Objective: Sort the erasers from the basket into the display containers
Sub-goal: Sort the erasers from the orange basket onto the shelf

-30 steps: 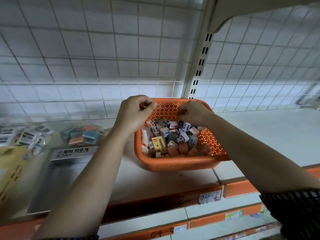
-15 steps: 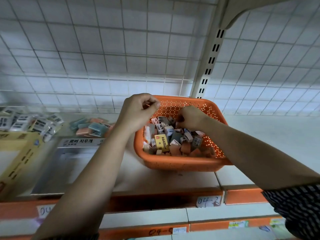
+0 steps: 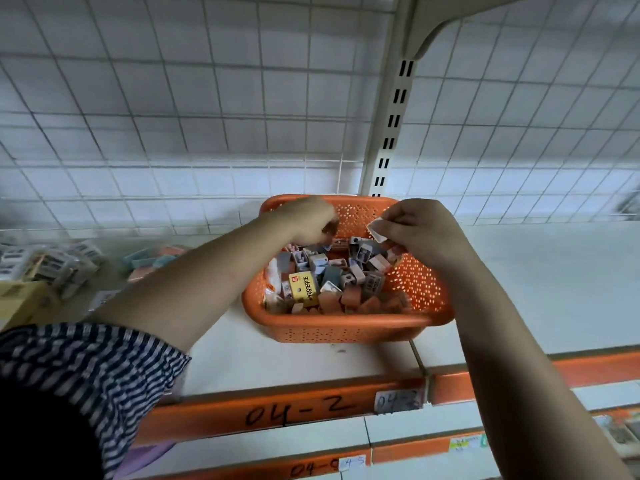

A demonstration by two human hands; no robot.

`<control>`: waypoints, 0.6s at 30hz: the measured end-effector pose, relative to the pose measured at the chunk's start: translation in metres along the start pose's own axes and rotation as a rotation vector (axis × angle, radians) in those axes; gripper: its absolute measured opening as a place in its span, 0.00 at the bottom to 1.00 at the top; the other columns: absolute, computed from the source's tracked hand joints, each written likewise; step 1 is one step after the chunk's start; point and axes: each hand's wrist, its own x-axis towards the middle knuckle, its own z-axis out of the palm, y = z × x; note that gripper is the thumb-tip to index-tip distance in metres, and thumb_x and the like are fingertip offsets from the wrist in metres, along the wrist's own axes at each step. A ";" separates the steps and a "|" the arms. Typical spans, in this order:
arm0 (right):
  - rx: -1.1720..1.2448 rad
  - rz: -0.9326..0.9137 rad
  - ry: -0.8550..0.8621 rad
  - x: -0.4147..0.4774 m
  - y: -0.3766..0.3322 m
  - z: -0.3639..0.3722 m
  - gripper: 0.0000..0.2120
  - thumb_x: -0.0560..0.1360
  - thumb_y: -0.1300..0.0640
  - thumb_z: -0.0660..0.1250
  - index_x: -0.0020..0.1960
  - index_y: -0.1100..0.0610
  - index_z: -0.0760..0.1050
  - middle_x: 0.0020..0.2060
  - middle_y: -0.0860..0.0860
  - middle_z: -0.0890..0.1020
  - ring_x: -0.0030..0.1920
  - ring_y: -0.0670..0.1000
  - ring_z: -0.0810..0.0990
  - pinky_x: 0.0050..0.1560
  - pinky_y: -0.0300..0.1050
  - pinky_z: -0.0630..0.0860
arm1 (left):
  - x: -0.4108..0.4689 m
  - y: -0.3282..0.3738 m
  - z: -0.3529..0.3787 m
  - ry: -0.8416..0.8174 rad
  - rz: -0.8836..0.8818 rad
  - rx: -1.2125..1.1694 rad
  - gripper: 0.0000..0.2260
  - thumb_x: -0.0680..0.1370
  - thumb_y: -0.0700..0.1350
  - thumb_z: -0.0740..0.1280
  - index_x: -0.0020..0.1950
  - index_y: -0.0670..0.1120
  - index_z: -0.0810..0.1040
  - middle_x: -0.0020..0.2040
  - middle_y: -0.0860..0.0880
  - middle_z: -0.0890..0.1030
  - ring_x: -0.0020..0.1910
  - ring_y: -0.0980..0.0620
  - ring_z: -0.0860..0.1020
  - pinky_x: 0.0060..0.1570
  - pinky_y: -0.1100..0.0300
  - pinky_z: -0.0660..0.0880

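my right hand (image 3: 422, 233) was digging in the pile, now it's up, fingers pinching a small white eraser (image 3: 376, 231) over the orange perforated plastic basket (image 3: 346, 328) on the white shelf (image 3: 526, 289). left hand (image 3: 308, 220) fingers curled, contents unclear. pick done, placement pending

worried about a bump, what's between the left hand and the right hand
In the head view, only the perforated far wall of the orange basket shows between the left hand and right hand, plus the white eraser the right hand pinches.
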 end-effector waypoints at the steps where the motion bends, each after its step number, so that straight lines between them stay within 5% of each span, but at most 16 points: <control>1: 0.013 0.011 0.008 -0.002 0.001 -0.001 0.07 0.73 0.59 0.74 0.46 0.62 0.79 0.37 0.58 0.85 0.34 0.53 0.85 0.42 0.58 0.81 | 0.002 -0.001 0.002 -0.015 -0.004 0.031 0.04 0.76 0.45 0.69 0.45 0.49 0.75 0.46 0.48 0.78 0.44 0.50 0.76 0.42 0.56 0.70; 7: 0.027 0.023 0.044 -0.010 0.004 -0.004 0.06 0.74 0.59 0.73 0.46 0.62 0.80 0.38 0.56 0.85 0.33 0.49 0.85 0.43 0.52 0.82 | 0.009 -0.003 0.011 -0.031 -0.009 0.054 0.11 0.75 0.48 0.72 0.54 0.47 0.76 0.45 0.50 0.74 0.46 0.50 0.74 0.43 0.57 0.69; 13: 0.079 -0.013 0.044 -0.014 -0.001 -0.004 0.05 0.74 0.59 0.72 0.44 0.61 0.81 0.35 0.58 0.84 0.32 0.53 0.83 0.44 0.60 0.80 | 0.006 0.004 0.008 0.018 -0.017 -0.014 0.10 0.73 0.46 0.73 0.45 0.50 0.71 0.41 0.52 0.73 0.44 0.50 0.74 0.39 0.59 0.66; 16: 0.125 -0.048 0.059 -0.017 -0.010 0.002 0.05 0.74 0.57 0.72 0.44 0.59 0.81 0.37 0.58 0.85 0.37 0.58 0.85 0.43 0.60 0.80 | -0.009 0.002 -0.003 0.177 -0.049 -0.192 0.12 0.71 0.46 0.73 0.52 0.48 0.76 0.48 0.50 0.76 0.48 0.50 0.75 0.43 0.56 0.70; 18: 0.153 -0.085 0.073 -0.021 -0.021 0.010 0.04 0.74 0.56 0.71 0.45 0.57 0.81 0.37 0.55 0.85 0.37 0.53 0.85 0.38 0.49 0.81 | -0.032 -0.005 -0.010 0.340 -0.090 -0.297 0.16 0.71 0.45 0.73 0.57 0.47 0.79 0.51 0.48 0.76 0.50 0.50 0.74 0.48 0.56 0.72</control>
